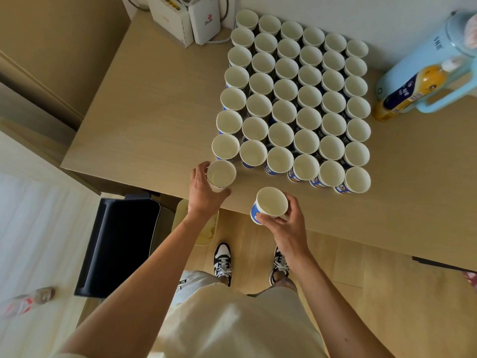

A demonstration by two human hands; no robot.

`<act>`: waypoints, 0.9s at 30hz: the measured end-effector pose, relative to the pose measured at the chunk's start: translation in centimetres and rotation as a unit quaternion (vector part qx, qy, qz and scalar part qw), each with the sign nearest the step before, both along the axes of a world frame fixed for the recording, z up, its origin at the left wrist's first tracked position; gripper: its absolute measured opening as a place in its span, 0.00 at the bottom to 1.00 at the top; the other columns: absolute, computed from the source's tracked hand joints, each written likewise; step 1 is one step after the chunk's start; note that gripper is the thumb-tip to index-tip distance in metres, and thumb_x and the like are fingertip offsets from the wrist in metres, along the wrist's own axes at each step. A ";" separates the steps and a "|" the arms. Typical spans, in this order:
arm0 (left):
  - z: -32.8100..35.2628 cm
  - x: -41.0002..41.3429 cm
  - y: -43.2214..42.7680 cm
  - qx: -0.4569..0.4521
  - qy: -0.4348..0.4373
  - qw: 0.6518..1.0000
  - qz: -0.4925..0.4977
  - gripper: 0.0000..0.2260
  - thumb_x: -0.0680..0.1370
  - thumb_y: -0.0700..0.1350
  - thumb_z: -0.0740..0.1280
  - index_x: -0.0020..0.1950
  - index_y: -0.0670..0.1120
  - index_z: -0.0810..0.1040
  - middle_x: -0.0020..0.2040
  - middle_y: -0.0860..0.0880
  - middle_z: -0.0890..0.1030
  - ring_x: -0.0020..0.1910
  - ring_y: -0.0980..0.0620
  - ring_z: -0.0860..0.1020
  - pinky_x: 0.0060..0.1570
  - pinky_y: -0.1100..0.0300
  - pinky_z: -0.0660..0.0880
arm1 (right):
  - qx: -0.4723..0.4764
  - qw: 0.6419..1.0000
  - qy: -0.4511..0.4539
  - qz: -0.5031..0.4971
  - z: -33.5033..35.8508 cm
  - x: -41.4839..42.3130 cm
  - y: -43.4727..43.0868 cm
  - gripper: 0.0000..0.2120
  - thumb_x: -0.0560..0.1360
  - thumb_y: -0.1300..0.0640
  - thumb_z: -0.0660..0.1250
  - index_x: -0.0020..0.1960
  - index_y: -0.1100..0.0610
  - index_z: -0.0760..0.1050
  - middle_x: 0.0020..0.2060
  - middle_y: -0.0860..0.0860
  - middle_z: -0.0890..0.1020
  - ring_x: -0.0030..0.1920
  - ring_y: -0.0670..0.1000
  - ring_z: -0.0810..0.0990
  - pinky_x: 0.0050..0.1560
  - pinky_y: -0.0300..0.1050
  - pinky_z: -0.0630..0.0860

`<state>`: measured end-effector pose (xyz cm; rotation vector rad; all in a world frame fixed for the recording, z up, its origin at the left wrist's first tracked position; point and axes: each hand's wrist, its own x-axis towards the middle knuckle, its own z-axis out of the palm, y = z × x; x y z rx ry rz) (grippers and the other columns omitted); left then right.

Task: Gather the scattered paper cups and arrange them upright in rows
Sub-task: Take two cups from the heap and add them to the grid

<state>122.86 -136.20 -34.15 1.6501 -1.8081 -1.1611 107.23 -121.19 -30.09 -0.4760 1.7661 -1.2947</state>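
Note:
Several upright paper cups (296, 99), white inside with blue printed walls, stand in tight rows on the light wooden table (154, 99). My left hand (204, 189) grips one more upright cup (221, 174) at the near left corner of the block, just in front of the leftmost column. My right hand (286, 223) holds another cup (271, 204) upright above the table's front edge, apart from the rows.
A pale blue kettle (426, 65) and a yellow bottle (410, 91) stand at the right of the cups. White boxes (185, 19) sit at the table's back. A black bin (121, 244) and a cream bin (204, 228) stand on the floor below the front edge.

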 end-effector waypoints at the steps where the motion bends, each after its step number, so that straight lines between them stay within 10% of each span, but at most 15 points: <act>1: 0.2 0.2 0.3 0.008 0.003 1.000 0.001 0.41 0.65 0.43 0.83 0.73 0.43 0.67 0.65 0.44 0.73 0.58 0.50 0.72 0.57 0.43 0.78 | -0.001 1.000 0.000 0.000 -0.2 0.0 -0.1 0.36 0.58 0.49 0.82 0.63 0.51 0.75 0.57 0.53 0.82 0.59 0.55 0.82 0.58 0.54 0.82; 10: 4.9 2.2 4.5 0.022 0.092 0.990 0.101 0.36 0.68 0.56 0.76 0.73 0.53 0.68 0.65 0.54 0.74 0.64 0.55 0.74 0.61 0.57 0.73 | -0.031 0.999 -0.011 -0.018 -2.5 0.7 -3.3 0.31 0.65 0.60 0.80 0.66 0.53 0.74 0.59 0.54 0.81 0.61 0.54 0.81 0.55 0.40 0.80; 21: 8.4 2.5 8.2 0.021 0.204 0.964 0.172 0.23 0.73 0.53 0.72 0.67 0.52 0.74 0.63 0.54 0.79 0.65 0.53 0.77 0.61 0.49 0.78 | -0.015 0.998 0.056 -0.035 -5.7 2.4 -6.1 0.24 0.68 0.65 0.78 0.61 0.57 0.74 0.54 0.52 0.82 0.50 0.45 0.81 0.59 0.54 0.82; 27: 8.9 3.0 8.3 0.030 0.210 0.960 0.182 0.21 0.75 0.50 0.72 0.66 0.54 0.73 0.63 0.56 0.79 0.63 0.56 0.77 0.59 0.55 0.78 | -0.005 0.996 0.087 -0.034 -6.7 2.7 -6.1 0.31 0.65 0.62 0.77 0.66 0.50 0.72 0.60 0.49 0.81 0.60 0.51 0.80 0.59 0.52 0.80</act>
